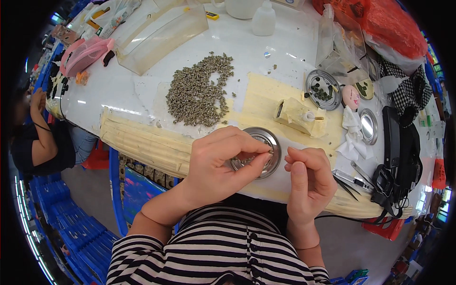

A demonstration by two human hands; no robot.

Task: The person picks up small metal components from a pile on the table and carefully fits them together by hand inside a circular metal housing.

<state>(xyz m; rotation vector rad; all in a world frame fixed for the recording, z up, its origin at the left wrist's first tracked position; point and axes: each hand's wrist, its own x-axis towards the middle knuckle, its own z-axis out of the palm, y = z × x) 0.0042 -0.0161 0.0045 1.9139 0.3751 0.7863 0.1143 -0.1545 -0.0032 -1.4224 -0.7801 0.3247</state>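
My left hand (221, 161) hovers over a round metal dish (271, 142) near the table's front edge, its thumb and fingers pinched on a small grey piece. My right hand (308, 178) sits just right of the dish, fingertips pinched together at its rim; what it holds is too small to make out. A heap of small grey-green pieces (199, 92) lies on the white table behind the left hand. Tape-wrapped padding (142, 140) runs along the table's edge.
A tape-covered block (300, 116) stands behind the dish. Two more metal dishes (323, 89) (368, 126), a small doll head (350, 96), tweezers (351, 179), black cables (396, 161), a white bottle (264, 19), clear trays (159, 31) and a pink fan (85, 54) surround them. Another person (38, 137) sits at left.
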